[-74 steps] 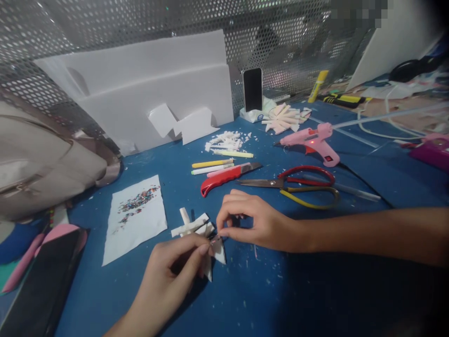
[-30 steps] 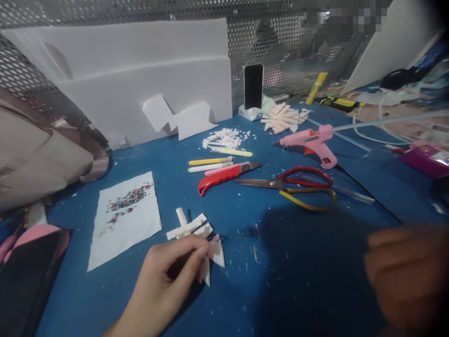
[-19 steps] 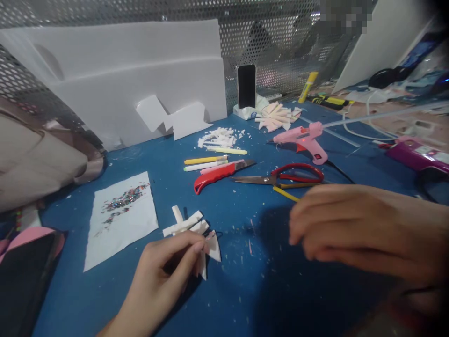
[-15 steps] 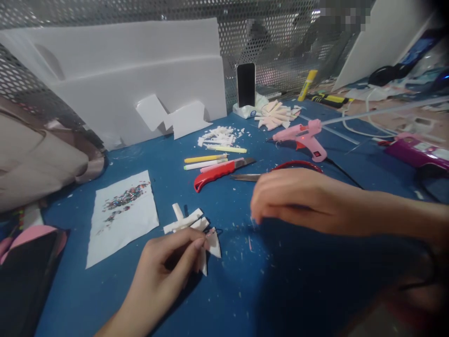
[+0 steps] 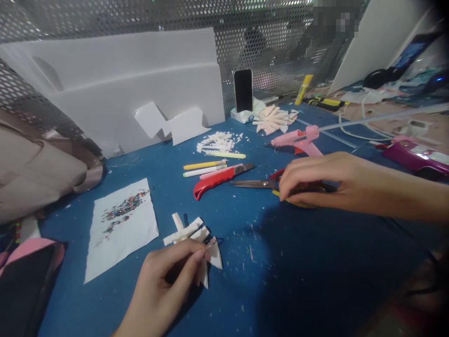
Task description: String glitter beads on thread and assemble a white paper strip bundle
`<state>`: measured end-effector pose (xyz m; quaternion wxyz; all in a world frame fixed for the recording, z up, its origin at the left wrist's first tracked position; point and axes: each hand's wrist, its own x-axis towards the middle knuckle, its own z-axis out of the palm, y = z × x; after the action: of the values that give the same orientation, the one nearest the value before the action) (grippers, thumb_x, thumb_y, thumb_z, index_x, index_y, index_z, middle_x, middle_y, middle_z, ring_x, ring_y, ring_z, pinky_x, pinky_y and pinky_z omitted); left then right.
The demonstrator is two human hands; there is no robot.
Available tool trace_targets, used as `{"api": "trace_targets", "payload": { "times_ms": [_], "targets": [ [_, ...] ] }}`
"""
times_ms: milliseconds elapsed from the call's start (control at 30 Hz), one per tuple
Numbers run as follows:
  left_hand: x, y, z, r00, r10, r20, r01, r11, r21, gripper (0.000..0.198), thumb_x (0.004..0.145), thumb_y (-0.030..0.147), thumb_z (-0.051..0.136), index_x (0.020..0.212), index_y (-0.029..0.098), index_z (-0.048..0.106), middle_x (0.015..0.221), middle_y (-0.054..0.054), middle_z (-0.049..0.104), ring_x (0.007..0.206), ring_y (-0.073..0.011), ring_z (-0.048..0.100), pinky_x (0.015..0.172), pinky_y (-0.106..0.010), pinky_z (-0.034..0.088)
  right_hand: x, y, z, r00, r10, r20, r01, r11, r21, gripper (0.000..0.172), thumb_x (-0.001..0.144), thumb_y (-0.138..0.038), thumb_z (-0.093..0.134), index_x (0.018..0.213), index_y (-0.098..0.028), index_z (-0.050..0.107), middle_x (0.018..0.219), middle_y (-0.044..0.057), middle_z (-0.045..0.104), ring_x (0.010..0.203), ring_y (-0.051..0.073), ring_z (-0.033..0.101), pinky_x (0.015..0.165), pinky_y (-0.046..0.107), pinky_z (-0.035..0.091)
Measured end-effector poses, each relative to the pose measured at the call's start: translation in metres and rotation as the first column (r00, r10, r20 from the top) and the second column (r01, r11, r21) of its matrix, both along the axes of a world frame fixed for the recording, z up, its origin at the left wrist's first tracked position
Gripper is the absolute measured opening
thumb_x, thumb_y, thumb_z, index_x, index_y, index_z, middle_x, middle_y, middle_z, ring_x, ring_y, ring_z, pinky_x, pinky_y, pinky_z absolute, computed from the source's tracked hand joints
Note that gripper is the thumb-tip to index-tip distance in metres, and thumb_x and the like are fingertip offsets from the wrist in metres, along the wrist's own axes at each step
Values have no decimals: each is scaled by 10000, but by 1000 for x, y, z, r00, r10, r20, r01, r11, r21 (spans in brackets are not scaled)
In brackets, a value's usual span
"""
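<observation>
Left of my left hand: white paper sheet with coloured glitter (image 5: 121,229), laid flat so glitter stays gathered, within reach.
Left hand (image 5: 164,285): thumb and finger pinched shut on white foam star-shaped piece (image 5: 191,231), steadying it on blue tabletop (image 5: 280,281).
Beyond, between hands: red-handled utility knife (image 5: 215,178).
Right hand (image 5: 315,180): fingers curled over handles of red-and-yellow-handled scissors (image 5: 257,184); actual grasp unclear.
Just behind right hand: pink glue gun (image 5: 298,139).

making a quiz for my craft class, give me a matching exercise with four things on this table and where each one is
Things:
1. scissors
2. foam cutout
3. phone
4. glitter

Places:
A. propped upright by the mesh wall
B. handles under the right hand
C. scattered on the white paper sheet
D. pinched by the left hand

Pairs: 1-B, 2-D, 3-A, 4-C
</observation>
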<state>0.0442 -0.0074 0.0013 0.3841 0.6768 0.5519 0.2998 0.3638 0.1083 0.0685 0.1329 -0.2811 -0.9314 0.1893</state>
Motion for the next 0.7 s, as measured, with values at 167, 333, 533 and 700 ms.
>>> {"api": "trace_targets", "payload": {
  "times_ms": [167, 333, 533, 700],
  "targets": [
    [1, 1, 2, 1000, 5, -15, -5, 1000, 12, 338, 963, 352, 497, 715, 185, 654, 523, 35, 550, 405, -80, 461, 414, -172, 358, 32, -2, -15, 988, -12, 151, -33, 955, 294, 353, 1045, -354, 390, 902, -256, 698, 884, 38, 606, 806, 135, 530, 641, 300, 395],
    [-2, 1, 0, 999, -12, -47, 14, 999, 35, 330, 965, 340, 490, 724, 189, 658, 522, 32, 560, 413, -88, 481, 415, -167, 378, 37, -7, -24, 955, 31, 295, -125, 945, 303, 285, 1034, -272, 397, 958, -242, 670, 870, 33, 533, 745, 148, 465, 610, 298, 333],
    [-2, 1, 0, 998, -5, -63, 8, 999, 49, 299, 959, 342, 500, 769, 199, 682, 519, 39, 550, 422, -90, 487, 420, -164, 382, 33, -8, -25, 953, -76, 294, -62, 900, 432, 338, 1050, -296, 347, 911, -213, 644, 865, 47, 550, 751, 158, 459, 622, 321, 338],
    [-3, 1, 0, 998, -20, -66, 23, 999, 45, 309, 972, 349, 482, 792, 196, 683, 529, 40, 552, 419, -86, 487, 428, -168, 384, 34, -8, -22, 941, -156, 299, -22, 856, 516, 419, 1049, -215, 268, 881, -203, 652, 873, 64, 550, 747, 169, 441, 620, 334, 320]
  ]
}}
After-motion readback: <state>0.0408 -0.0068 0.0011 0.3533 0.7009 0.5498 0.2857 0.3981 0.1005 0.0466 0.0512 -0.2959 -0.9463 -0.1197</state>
